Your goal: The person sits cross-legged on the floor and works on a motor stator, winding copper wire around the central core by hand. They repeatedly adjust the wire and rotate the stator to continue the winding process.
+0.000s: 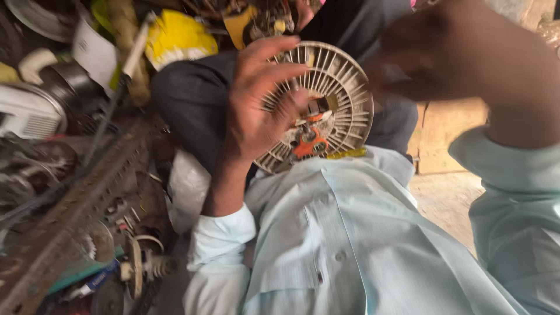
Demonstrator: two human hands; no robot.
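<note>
One round, off-white plastic fan disc with radial fins (335, 87) is resting over the person's dark-trousered lap, just above the pale blue shirt front, its orange-and-metal hub piece (309, 143) sitting low of centre. The left hand (256, 111) is lying against the disc's left rim, fingers spread and wrapping the edge. The right hand (443, 58) is hovering blurred at the disc's upper right; whether it is gripping anything I cannot tell. To the left, crowded clutter is closing in: one yellow crumpled bag (178, 38), one rusty perforated metal bar (76, 204). To the right, bare floor is leaving open room.
</note>
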